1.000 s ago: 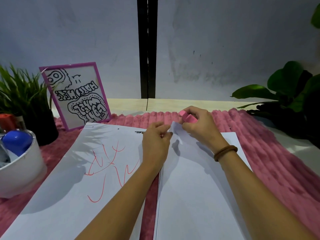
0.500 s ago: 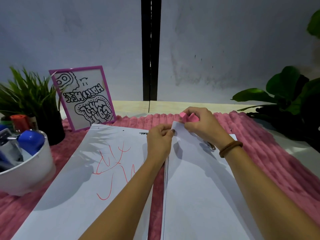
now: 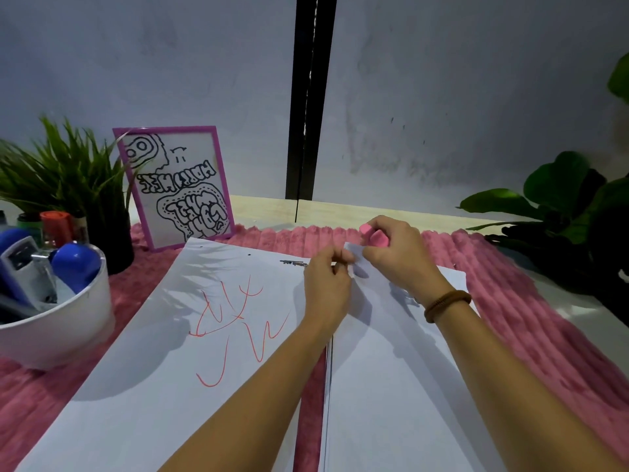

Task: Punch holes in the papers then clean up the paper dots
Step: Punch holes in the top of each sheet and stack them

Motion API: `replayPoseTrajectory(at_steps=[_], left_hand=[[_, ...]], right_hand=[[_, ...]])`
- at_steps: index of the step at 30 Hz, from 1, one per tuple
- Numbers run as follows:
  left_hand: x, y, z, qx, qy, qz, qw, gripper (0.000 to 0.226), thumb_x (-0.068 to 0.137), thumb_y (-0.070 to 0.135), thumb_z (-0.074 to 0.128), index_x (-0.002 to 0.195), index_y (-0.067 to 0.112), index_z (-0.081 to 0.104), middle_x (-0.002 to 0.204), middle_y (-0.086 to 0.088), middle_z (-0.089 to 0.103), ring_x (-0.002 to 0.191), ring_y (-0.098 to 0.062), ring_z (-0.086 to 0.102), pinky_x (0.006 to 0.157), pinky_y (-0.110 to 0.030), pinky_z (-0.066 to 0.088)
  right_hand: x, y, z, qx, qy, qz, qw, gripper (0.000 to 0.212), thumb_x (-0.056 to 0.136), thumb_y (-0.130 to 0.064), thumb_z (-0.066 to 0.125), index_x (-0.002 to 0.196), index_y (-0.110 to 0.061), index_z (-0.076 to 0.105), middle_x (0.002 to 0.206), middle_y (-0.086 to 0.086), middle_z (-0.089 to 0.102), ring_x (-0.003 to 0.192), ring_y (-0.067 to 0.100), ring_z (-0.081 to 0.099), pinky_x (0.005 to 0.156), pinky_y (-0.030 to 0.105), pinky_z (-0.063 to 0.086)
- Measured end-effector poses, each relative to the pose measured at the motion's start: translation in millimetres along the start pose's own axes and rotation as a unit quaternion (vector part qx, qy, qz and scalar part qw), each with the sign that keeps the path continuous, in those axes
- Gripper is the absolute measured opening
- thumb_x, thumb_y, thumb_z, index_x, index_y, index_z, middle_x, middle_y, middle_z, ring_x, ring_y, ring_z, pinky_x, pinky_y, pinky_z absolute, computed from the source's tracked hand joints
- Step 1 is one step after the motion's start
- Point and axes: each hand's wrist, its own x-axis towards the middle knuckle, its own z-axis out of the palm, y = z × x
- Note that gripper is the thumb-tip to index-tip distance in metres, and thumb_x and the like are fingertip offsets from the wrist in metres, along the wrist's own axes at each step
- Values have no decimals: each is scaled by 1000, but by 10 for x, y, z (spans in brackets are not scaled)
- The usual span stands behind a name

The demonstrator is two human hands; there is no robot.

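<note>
Right hand (image 3: 398, 258): a pink hole punch (image 3: 374, 237) is gripped at the raised far corner of the right paper stack (image 3: 391, 386).
Left hand (image 3: 326, 287): that same corner is pinched between curled fingers.
Papers: the stack and a red-scribbled sheet (image 3: 163, 342) are laid side by side on a pink ribbed mat (image 3: 531, 342), mid-tabletop (image 3: 357, 212).
Left edge: a white bowl (image 3: 68, 328) of markers is placed.

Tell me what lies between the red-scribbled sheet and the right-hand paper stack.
In the head view, a narrow strip of pink mat separates the red-scribbled sheet from the paper stack; the left forearm crosses over it.
</note>
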Motion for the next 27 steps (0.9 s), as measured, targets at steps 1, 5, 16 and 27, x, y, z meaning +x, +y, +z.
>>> replayPoseTrajectory(at_steps=[1, 5, 16, 27], left_hand=[[-1, 18, -4, 10, -4, 1, 1000, 29, 92, -4, 46, 89, 16, 67, 88, 3, 69, 84, -9, 62, 73, -17, 46], [69, 130, -141, 0, -76, -33, 997, 33, 87, -4, 49, 89, 16, 75, 83, 5, 72, 68, -3, 59, 62, -14, 44], [52, 103, -231, 6, -106, -81, 991, 38, 77, -12, 54, 102, 8, 74, 59, 11, 61, 34, -5, 36, 42, -17, 30], [46, 96, -223, -19, -70, -94, 993, 39, 79, -12, 55, 101, 14, 73, 44, 10, 47, 36, -7, 27, 41, -17, 24]], right_hand=[[-1, -9, -5, 1, -1, 3, 1000, 10, 85, -8, 66, 92, -13, 61, 86, 4, 62, 78, 16, 53, 61, 20, 42], [-2, -19, -5, 9, -15, 20, 1000, 12, 85, -10, 69, 94, -4, 65, 89, 9, 64, 81, 21, 54, 62, 22, 42], [383, 78, -180, 349, 93, 98, 927, 20, 89, -1, 62, 107, -10, 60, 97, 10, 65, 85, 24, 65, 72, 32, 54], [625, 230, 126, 684, 178, 137, 694, 56, 93, -65, 42, 85, -10, 56, 66, 5, 55, 54, 17, 49, 53, 26, 41]])
